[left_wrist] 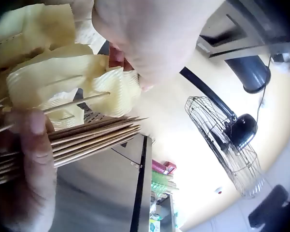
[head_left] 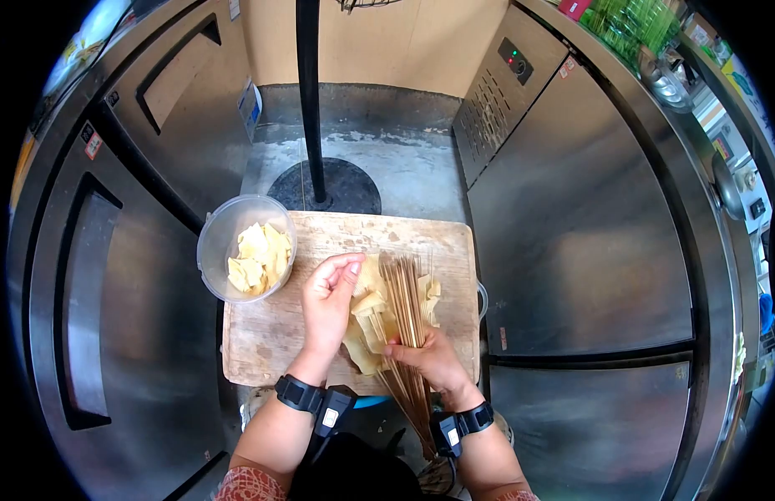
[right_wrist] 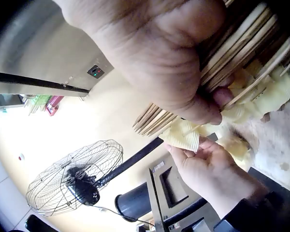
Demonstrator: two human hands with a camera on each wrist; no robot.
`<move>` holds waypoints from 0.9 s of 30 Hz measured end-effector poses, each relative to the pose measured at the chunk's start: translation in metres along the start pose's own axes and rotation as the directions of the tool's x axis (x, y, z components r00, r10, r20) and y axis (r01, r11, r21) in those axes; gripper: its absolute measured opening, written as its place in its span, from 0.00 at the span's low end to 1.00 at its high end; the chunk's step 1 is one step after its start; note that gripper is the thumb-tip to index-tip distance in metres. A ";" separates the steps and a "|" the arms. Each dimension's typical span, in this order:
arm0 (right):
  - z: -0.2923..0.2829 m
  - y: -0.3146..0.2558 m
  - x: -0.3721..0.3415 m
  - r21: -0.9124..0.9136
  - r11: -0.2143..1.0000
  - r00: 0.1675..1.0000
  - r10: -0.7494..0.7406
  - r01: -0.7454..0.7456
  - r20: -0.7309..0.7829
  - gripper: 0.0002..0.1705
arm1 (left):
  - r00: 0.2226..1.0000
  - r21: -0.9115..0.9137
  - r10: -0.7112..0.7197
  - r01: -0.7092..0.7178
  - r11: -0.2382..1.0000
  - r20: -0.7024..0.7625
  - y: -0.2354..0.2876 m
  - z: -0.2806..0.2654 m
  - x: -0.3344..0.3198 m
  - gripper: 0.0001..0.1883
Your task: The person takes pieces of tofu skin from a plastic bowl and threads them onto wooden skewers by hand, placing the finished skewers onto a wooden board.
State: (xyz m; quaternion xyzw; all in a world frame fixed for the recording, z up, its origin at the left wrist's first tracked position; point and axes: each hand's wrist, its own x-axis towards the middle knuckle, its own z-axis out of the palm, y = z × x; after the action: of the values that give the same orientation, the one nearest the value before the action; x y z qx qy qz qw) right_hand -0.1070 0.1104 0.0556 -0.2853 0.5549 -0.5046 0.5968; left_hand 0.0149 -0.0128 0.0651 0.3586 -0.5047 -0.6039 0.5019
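Note:
The right hand [head_left: 433,357] grips a thick bundle of thin wooden skewers [head_left: 407,309], its thumb pinching one skewer apart from the rest. That skewer runs through a folded, ridged pale-yellow sheet [left_wrist: 111,92]. In the right wrist view, the left hand [right_wrist: 210,169] pinches the edge of a yellow sheet [right_wrist: 183,136] at the skewer's tip. More yellow sheets [head_left: 364,355] lie under and beside the bundle on the wooden board [head_left: 262,338]. The head view has the left hand [head_left: 326,305] just left of the bundle, palm turned up.
A clear round tub [head_left: 210,255] holding yellow pieces stands at the board's back left corner. Steel cabinets [head_left: 571,225] flank both sides. Behind the board a black pole rises from a round base [head_left: 354,188]; the wrist views show a wire-caged fan [right_wrist: 77,179].

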 end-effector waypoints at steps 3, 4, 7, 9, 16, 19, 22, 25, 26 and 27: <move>0.000 0.000 0.000 0.021 1.000 1.000 -0.023 0.023 -0.003 0.07 | 0.990 -0.051 -0.132 0.134 0.990 0.043 -0.002 -0.004 0.000 0.07; -0.001 0.001 0.001 0.023 1.000 1.000 -0.017 0.018 -0.017 0.07 | 0.980 -0.085 -0.191 0.196 0.977 0.062 -0.003 -0.003 -0.001 0.07; -0.003 0.002 0.002 0.061 0.998 0.998 -0.001 0.005 -0.068 0.06 | 0.949 -0.086 -0.287 0.299 0.951 0.129 -0.006 0.000 -0.008 0.08; -0.003 -0.003 0.002 0.127 0.992 0.994 0.012 0.002 -0.109 0.07 | 0.936 -0.112 -0.312 0.332 0.937 0.165 -0.006 0.005 -0.013 0.11; -0.007 -0.001 0.008 0.281 0.960 0.992 0.036 -0.001 -0.118 0.07 | 0.891 -0.223 -0.378 0.434 0.873 0.252 -0.016 0.006 -0.021 0.17; -0.005 -0.003 0.006 0.270 0.963 0.992 0.035 0.000 -0.125 0.07 | 0.871 -0.201 -0.424 0.474 0.857 0.249 -0.018 0.002 -0.019 0.17; -0.006 -0.008 0.005 0.277 0.961 0.991 0.049 -0.012 -0.126 0.07 | 0.798 0.020 -0.443 0.477 0.879 0.410 -0.009 -0.005 -0.019 0.16; -0.010 -0.004 0.007 0.294 0.956 0.993 0.047 -0.012 -0.111 0.07 | 0.731 0.128 -0.439 0.442 0.888 0.522 -0.009 -0.012 -0.023 0.15; -0.011 -0.004 0.007 0.266 0.964 0.995 0.042 -0.016 -0.093 0.07 | 0.720 0.132 -0.432 0.435 0.891 0.543 -0.010 -0.012 -0.024 0.15; -0.011 -0.005 0.007 0.237 0.971 0.997 0.038 -0.020 -0.073 0.07 | 0.755 0.094 -0.434 0.450 0.888 0.491 -0.009 -0.011 -0.023 0.14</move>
State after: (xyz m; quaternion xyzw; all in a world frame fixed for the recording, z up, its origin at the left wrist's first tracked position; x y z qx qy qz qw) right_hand -0.1199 0.1052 0.0550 -0.1847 0.5176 -0.5688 0.6119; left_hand 0.0283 0.0068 0.0524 0.2914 -0.5088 -0.7843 0.2026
